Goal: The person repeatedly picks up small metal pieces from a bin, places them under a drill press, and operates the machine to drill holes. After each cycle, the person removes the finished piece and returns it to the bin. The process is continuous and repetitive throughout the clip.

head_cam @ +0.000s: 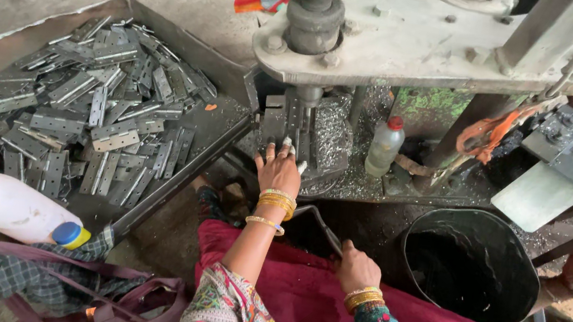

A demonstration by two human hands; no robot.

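My left hand point(277, 169) reaches forward under the grey drill press point(395, 41), fingertips on a narrow metal hinge strip point(297, 128) standing on the machine's bed below the spindle point(309, 96). My right hand point(357, 268) is low near my lap, closed around a thin bent metal lever point(319, 220). Both wrists carry gold bangles. Metal shavings cover the bed around the strip.
A metal tray point(178, 175) at left holds several flat grey hinges point(81, 115). A small plastic bottle with a red cap point(384, 147) stands on the bed. A black bucket point(471, 264) sits at right. A white bottle with a blue cap point(0, 201) lies over a bag at lower left.
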